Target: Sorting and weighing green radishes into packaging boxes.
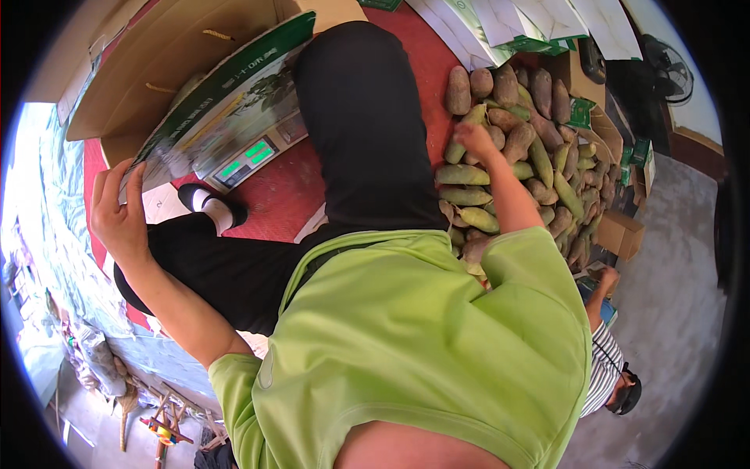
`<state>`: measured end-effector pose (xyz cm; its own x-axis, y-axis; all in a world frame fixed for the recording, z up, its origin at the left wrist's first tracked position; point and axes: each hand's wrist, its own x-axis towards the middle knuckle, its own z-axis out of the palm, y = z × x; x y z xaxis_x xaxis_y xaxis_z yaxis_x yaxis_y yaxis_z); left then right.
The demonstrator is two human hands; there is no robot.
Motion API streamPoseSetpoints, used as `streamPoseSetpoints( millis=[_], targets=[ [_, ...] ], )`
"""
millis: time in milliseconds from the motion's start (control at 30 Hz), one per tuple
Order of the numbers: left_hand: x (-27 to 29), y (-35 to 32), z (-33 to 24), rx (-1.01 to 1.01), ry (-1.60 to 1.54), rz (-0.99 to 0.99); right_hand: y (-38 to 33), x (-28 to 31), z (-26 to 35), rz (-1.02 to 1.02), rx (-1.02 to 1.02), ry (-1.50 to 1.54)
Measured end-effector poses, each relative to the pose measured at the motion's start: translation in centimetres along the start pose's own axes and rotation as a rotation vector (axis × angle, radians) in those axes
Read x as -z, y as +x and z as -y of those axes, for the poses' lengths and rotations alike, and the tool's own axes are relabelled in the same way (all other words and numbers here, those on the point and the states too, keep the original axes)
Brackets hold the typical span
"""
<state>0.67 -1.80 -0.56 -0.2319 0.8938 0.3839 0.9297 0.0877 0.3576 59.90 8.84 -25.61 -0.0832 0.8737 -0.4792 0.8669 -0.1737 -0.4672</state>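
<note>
My left hand (121, 215) is at the near corner of a printed green-and-white carton flap (234, 86), its fingertips gripping the edge. Behind that flap stands the open brown carton (133, 90), with something under clear plastic partly visible inside. To the right, my right hand (474, 141) reaches over a big pile of long root vegetables that look like radishes, some green, some brownish-purple. Its fingers are closed around a green radish (453, 150) at the pile's left side, mostly covered by the hand.
A digital scale (246, 162) with lit green displays stands below the printed flap. Red matting (293, 176) lies under my legs. White-and-green cartons (508, 27) are stacked at the far right, near a black fan (666, 70). Another person (609, 367) in stripes is at the lower right, beside a small brown box (621, 234).
</note>
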Motion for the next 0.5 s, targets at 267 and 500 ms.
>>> streamPoseSetpoints(
  millis=[267,500],
  targets=[
    [-0.9,0.3,0.4,-0.060,-0.017,-0.039,-7.5,-9.7,-8.3,0.195,-0.184,-0.171],
    [-1.0,0.5,0.8,-0.054,0.012,-0.044,-11.2,-13.5,-7.0,0.325,-0.254,-0.442]
  ],
)
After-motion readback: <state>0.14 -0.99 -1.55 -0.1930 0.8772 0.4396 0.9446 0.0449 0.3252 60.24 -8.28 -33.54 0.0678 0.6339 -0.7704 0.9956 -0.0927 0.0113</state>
